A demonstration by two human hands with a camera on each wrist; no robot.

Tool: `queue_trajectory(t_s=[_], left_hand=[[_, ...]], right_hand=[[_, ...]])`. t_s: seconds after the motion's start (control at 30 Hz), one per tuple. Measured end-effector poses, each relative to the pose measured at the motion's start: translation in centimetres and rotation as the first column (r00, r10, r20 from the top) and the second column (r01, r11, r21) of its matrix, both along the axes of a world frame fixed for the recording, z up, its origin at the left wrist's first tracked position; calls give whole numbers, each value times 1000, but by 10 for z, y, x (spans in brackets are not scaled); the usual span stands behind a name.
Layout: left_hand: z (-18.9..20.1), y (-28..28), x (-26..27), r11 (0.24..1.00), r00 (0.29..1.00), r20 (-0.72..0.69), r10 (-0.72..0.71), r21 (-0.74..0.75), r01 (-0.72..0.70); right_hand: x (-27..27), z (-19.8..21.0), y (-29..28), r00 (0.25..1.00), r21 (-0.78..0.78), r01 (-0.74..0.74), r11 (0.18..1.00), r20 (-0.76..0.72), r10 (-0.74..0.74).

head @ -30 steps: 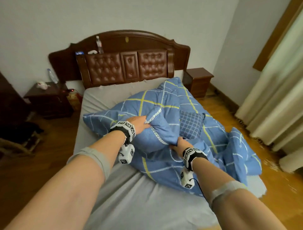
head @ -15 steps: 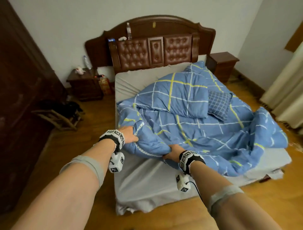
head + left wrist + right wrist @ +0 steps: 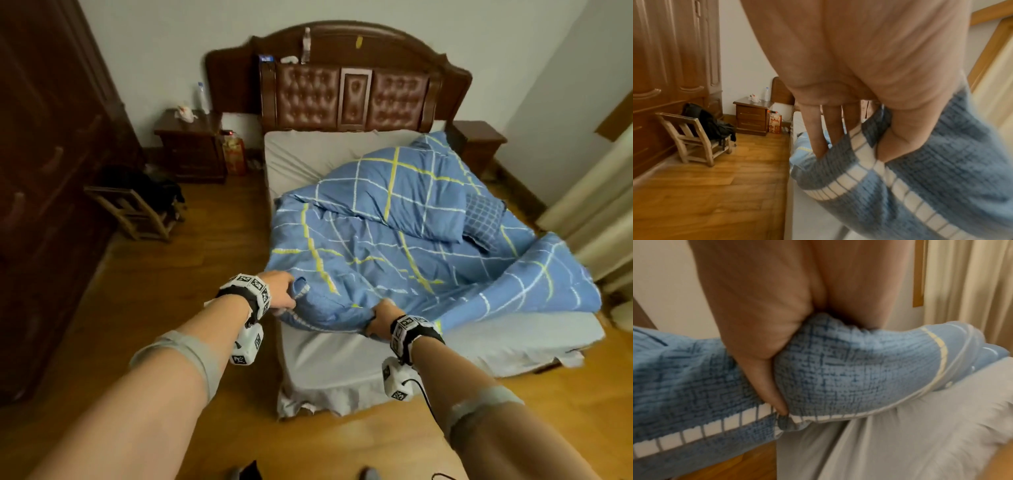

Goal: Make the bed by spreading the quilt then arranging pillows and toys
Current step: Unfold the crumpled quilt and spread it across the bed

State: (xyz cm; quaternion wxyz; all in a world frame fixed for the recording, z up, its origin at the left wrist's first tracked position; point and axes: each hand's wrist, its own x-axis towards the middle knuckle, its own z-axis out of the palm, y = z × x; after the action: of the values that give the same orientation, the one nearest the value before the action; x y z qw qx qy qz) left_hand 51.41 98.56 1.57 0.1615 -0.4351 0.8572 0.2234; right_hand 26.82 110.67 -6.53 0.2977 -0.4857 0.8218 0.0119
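Note:
A blue quilt with white and yellow lines lies rumpled over the right and near part of the grey-sheeted bed. A matching blue pillow rests on top of it, with a small checked cushion beside it. My left hand grips the quilt's near-left corner at the bed's left edge; the left wrist view shows the fingers and thumb pinching the quilt's hem. My right hand clutches the quilt's near edge further right, the thumb pressed into the quilt's fabric.
A padded wooden headboard with a bottle on it backs the bed. A nightstand and a small wooden chair with a black bag stand left by a dark wardrobe. Another nightstand and curtains are right.
Both hands have pulled the quilt's near edge back toward the foot of the bed, spreading it. I have stepped back, so more floor and the bed's foot show.

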Motion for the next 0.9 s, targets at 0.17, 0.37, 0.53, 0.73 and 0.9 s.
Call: queue_trajectory(t_s=[0.17, 0.37, 0.53, 0.73, 0.9], left_hand=[[-46, -1, 44, 981, 988, 61, -140, 146, 130], [-56, 3, 41, 919, 915, 161, -370, 207, 335], [-51, -5, 22, 926, 937, 68, -342, 197, 323], [-32, 9, -28, 917, 924, -61, -379, 109, 383], [-11, 32, -84, 930, 910, -239, -339, 58, 362]], right_hand=[[62, -27, 36, 995, 107, 86, 991, -52, -81], [82, -32, 73, 987, 248, 162, 955, -61, -151], [82, -20, 92, 967, 370, 126, 920, 162, -198], [61, 14, 102, 884, 132, 366, 921, 259, -388], [19, 46, 125, 860, 21, 465, 885, 227, -458]])
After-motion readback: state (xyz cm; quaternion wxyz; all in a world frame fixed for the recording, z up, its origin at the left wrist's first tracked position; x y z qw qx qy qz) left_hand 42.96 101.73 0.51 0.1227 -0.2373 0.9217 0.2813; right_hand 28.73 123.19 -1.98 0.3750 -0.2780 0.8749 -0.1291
